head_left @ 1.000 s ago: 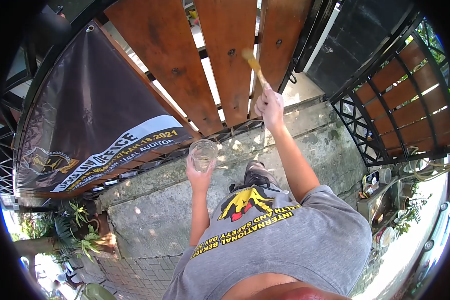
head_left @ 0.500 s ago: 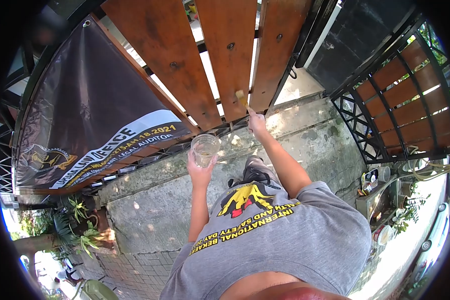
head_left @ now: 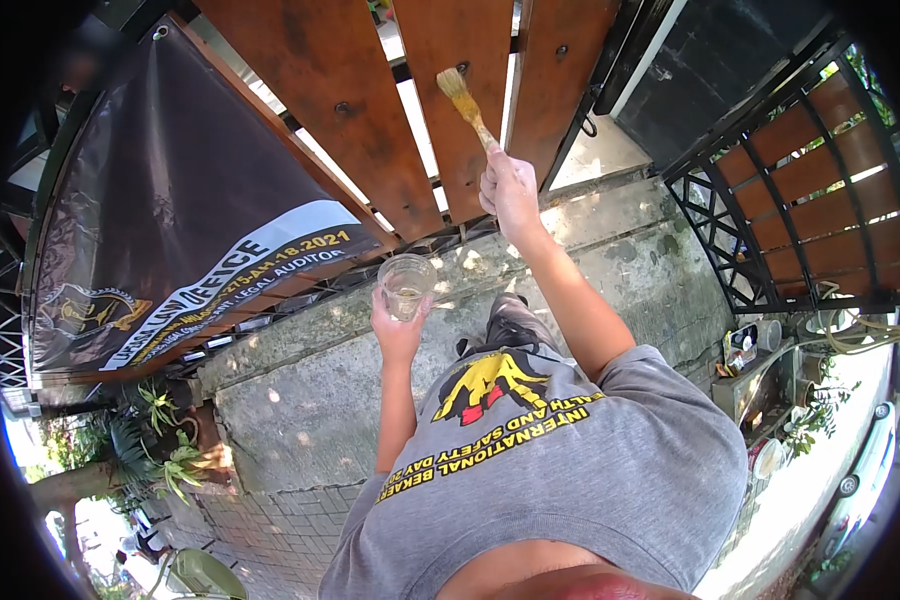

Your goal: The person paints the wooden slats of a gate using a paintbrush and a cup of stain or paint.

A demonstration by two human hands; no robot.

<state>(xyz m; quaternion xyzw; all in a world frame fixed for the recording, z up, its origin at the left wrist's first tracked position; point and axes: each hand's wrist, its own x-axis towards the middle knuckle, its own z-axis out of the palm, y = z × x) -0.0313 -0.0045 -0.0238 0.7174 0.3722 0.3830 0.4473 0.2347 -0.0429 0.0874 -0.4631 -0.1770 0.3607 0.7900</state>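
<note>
My right hand (head_left: 511, 198) is closed round the handle of a paintbrush (head_left: 467, 105), whose pale bristles point up and to the left. Behind the brush, and overlapped by it in this view, stands a brown wooden gate board (head_left: 448, 40) with dark round bolts. My left hand (head_left: 398, 325) is wrapped round a clear plastic cup (head_left: 407, 272), held upright with its open mouth toward me. A little liquid shows at the bottom of the cup.
A dark printed banner (head_left: 185, 180) hangs on the gate's left part. Another slatted gate panel (head_left: 820, 190) stands at the right. Below lies concrete paving (head_left: 300, 420). Potted plants (head_left: 175, 455) are at the lower left, and a ledge with containers (head_left: 760, 375) is at the right.
My right hand has risen along the board with the paintbrush, which is higher and nearer to me now. The left hand with the cup has shifted only slightly.
</note>
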